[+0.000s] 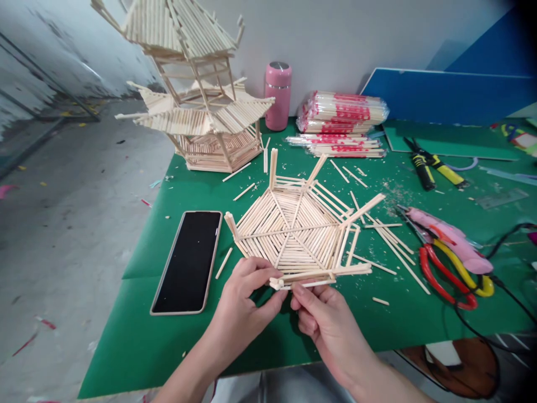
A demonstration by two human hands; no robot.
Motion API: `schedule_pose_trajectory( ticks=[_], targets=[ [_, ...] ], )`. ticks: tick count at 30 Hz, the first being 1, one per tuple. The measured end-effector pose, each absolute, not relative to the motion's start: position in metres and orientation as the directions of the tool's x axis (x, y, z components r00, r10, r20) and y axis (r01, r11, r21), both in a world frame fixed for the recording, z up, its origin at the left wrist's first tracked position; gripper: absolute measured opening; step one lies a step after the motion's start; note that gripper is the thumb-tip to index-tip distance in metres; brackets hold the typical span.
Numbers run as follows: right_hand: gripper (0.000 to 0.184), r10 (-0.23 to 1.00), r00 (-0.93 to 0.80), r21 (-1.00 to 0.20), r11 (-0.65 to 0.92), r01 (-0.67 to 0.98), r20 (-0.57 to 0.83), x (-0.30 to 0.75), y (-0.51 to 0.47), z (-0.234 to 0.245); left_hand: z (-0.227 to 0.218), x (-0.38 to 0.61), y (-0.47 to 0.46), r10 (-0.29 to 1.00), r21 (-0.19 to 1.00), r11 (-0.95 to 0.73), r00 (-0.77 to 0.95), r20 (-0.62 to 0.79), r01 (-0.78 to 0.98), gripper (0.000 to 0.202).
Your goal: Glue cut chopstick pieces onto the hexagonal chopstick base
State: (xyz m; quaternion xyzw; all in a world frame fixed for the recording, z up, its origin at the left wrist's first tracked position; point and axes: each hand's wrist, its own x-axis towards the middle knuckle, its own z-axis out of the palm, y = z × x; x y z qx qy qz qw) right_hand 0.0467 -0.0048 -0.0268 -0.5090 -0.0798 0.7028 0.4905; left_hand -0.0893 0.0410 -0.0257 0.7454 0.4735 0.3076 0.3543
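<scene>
A hexagonal base (268,221) made of thin wooden sticks lies on the green table, with posts sticking up and outward at its corners. Along its near edge, a short wooden stick (312,284) runs beside the railing. My left hand (250,291) grips the left end of that near edge, where a post's end points toward me. Thumb and index finger of my right hand (316,310) pinch the short stick from below, close to the middle of the edge. Some fingertips of both hands are hidden behind the sticks.
A phone (187,263) lies at left. A stick pagoda (201,112) and a pink flask (278,95) stand behind, near packs of wooden sticks (344,112). At right are pliers (432,165), a pink glue gun (451,238) with its cord, and red-and-yellow-handled cutters (447,285).
</scene>
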Motion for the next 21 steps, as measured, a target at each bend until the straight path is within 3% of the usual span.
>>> schedule_pose_trajectory(
  ticks=[21],
  targets=[
    [0.026,0.762,0.006,-0.600,-0.505,-0.621,-0.647,0.0466,-0.0038,-0.0230,-0.0253,-0.0928,0.0456,0.904,0.819,-0.328,0.409,0.127,0.470,0.012]
  ],
)
